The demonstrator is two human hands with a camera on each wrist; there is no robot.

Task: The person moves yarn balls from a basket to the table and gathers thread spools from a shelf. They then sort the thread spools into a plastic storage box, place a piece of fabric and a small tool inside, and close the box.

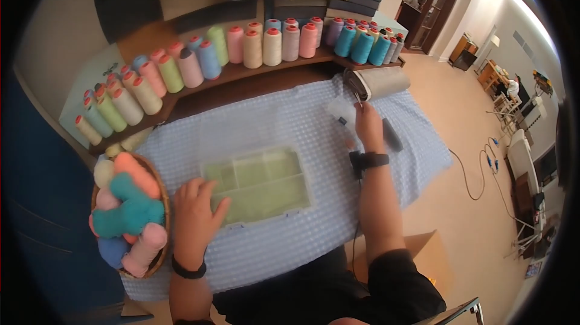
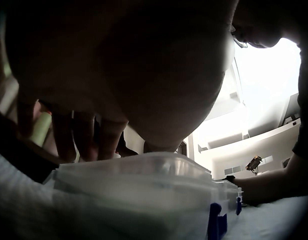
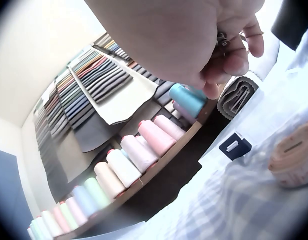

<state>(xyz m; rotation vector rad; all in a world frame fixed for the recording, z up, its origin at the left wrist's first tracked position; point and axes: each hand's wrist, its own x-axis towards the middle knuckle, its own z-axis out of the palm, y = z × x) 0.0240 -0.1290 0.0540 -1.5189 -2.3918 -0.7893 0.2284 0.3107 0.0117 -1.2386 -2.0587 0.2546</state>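
Observation:
A clear plastic compartment box (image 1: 266,187) with a pale green inside lies on the cloth, its see-through lid (image 1: 238,131) folded back behind it. My left hand (image 1: 196,210), fingers spread, is at the box's left side; in the left wrist view its fingers come down beside the box wall (image 2: 134,190). Further right, my right hand (image 1: 369,125) pinches a thin metal tool (image 1: 357,98), mostly hidden by the fingers, in front of a rolled grey fabric (image 1: 383,81). Near that hand are a dark blue piece with a white mark (image 3: 235,146) and a rolled tape measure (image 3: 294,157).
A wicker basket (image 1: 164,204) of colourful yarn stands at the left. Cones of thread (image 1: 272,47) line a curved wooden shelf along the back. A dark grey elongated object (image 1: 392,135) lies right of my right wrist. Blue checked cloth (image 1: 326,216) covers the table.

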